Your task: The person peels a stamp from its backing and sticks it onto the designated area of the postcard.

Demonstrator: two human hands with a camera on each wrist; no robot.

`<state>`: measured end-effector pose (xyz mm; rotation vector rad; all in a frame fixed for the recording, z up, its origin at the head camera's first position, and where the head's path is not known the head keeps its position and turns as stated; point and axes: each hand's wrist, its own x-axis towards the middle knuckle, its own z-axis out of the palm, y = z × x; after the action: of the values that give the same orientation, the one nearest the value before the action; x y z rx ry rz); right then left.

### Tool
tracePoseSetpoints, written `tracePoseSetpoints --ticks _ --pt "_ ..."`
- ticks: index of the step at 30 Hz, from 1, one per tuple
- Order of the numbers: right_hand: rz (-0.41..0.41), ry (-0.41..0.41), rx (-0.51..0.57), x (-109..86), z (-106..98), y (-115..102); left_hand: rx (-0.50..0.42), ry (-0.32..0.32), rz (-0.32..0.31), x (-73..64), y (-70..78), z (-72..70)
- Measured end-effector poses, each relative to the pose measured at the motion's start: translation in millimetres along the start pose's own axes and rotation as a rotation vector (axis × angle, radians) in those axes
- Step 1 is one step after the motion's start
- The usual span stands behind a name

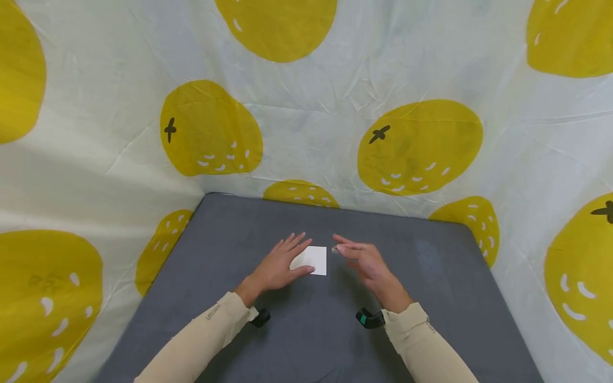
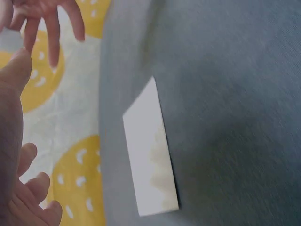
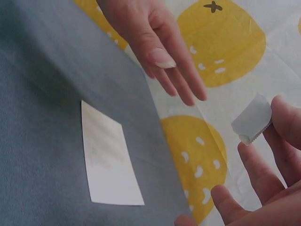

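A white square of paper (image 1: 319, 260) lies flat on the grey cloth surface, with faint shadows across it in both wrist views. My left hand (image 1: 279, 266) hovers above its left part, fingers spread and holding nothing. To the right of the paper, my right hand (image 1: 371, 266) pinches a small curled piece of tape (image 3: 254, 118) between thumb and index finger. The tape is pale, with a zigzag cut along one edge. In the right wrist view, the other fingers of that hand are spread below the tape.
The grey cloth surface (image 1: 306, 340) extends around both hands to a back edge. White curtains with yellow fruit prints (image 1: 421, 146) enclose it behind and at the sides. Black bands (image 1: 370, 318) sit at both wrists, by the beige sleeves (image 1: 426, 346).
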<state>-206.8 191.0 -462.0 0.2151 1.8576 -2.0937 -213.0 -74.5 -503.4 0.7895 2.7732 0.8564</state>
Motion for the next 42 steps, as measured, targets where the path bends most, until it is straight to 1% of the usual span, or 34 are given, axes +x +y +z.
tracePoseSetpoints --ticks 5,9,14,16,21,25,29,32,34,36,39,42 --pt "0.022 -0.003 0.012 -2.1 4 -2 -0.099 0.019 0.003 3.5 15.5 1.3" --pt "0.033 -0.015 0.034 -2.1 6 -3 -0.192 0.071 0.004 7.2 26.6 3.0" --pt "0.039 -0.026 0.053 -3.6 10 -5 -0.318 0.116 -0.033 10.9 38.6 3.9" --pt "0.043 -0.029 0.07 -4.4 11 -6 -0.371 0.13 -0.042 12.4 42.0 5.6" --pt "0.046 -0.035 0.132 -5.0 13 -5 -0.515 0.184 -0.042 16.9 48.2 12.1" --pt "0.046 -0.053 0.167 -5.6 14 -5 -0.616 0.214 -0.063 18.7 53.2 14.9" --pt "0.048 -0.063 0.189 -6.1 15 -4 -0.655 0.242 -0.091 18.8 57.0 16.5" --pt "0.047 -0.067 0.212 -7.0 15 -4 -0.67 0.265 -0.095 18.9 58.1 18.0" --pt "0.052 -0.06 0.227 -7.4 16 -3 -0.696 0.275 -0.089 19.2 58.2 19.1" --pt "0.049 -0.058 0.233 -8.3 17 -3 -0.738 0.275 -0.086 18.8 58.9 18.9" --pt "0.049 -0.053 0.234 -8.1 17 -3 -0.8 0.267 -0.098 20.1 60.3 18.1" --pt "0.041 -0.058 0.228 -8.5 17 -3 -0.829 0.266 -0.111 21.1 62.8 16.8"
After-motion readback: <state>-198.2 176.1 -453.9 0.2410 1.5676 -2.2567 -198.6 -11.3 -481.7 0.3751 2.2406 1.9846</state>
